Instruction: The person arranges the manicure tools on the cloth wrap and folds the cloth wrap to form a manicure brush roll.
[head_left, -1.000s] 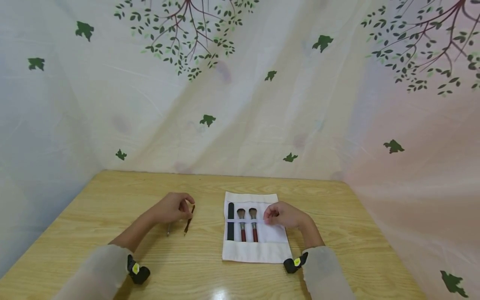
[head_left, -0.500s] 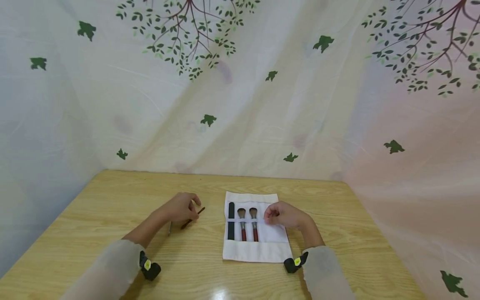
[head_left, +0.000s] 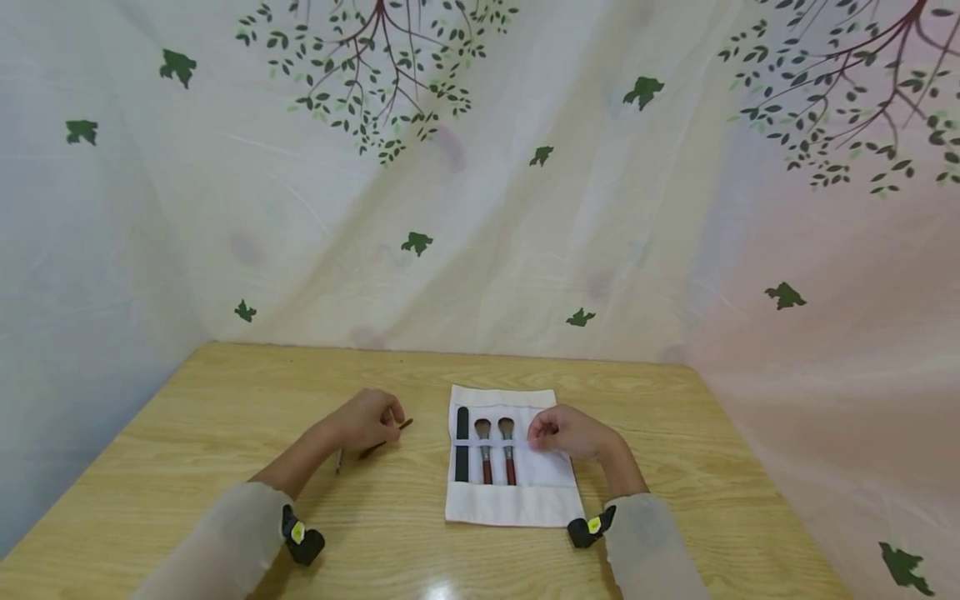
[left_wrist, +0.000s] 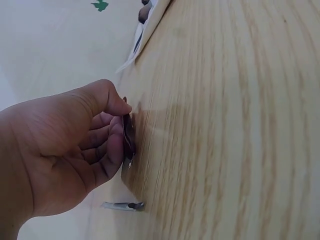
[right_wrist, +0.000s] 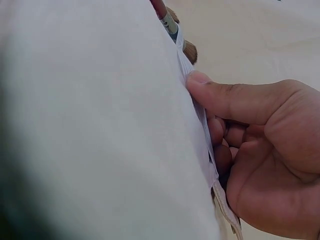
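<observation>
In the head view my left hand (head_left: 369, 421) is at a slim dark reddish-brown tool (head_left: 407, 423) just over the table. The left wrist view shows thumb and fingers pinching this tool (left_wrist: 128, 135), which has a small pale metallic tip; its kind is unclear. A small silvery tool (left_wrist: 124, 206) lies beside that hand. My right hand (head_left: 570, 432) pinches the white elastic band (right_wrist: 186, 57) of a white fabric roll pouch (head_left: 510, 505). Under the band sit a flat black strip (head_left: 462, 446) and two makeup brushes with red handles (head_left: 509, 467), bristles toward the far side.
The pouch lies flat and unfolded on a light wood-grain table (head_left: 390, 542). Behind the table's far edge hangs a pale cloth backdrop (head_left: 322, 250) printed with leaves and branches. It also closes off both sides.
My left hand has moved slightly to the right. The dark tool has turned from steep to a flatter slant, its far end pointing right. My right hand has stayed at the band.
</observation>
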